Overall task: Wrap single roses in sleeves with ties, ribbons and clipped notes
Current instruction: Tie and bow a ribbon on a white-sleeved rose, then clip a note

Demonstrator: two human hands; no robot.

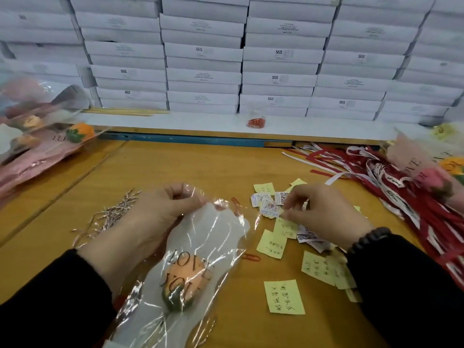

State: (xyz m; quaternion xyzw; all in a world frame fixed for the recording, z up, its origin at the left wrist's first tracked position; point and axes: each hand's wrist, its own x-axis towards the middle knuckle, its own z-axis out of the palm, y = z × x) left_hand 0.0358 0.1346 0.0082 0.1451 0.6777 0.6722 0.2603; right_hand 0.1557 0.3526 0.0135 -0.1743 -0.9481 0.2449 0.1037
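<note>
Lying on the orange wooden table (213, 167), a clear "LOVE YOU" printed cellophane sleeve (200, 237) encloses a peach rose (185, 275). Left hand (148, 222) pinches its top edge; right hand (324, 214) pinches among small printed slips (266, 203) beside yellow handwritten sticky notes (283, 296).

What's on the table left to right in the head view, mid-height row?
Pile of twist ties → left hand holding the sleeve top → right hand over the small printed cards → red and white ribbons.
</note>
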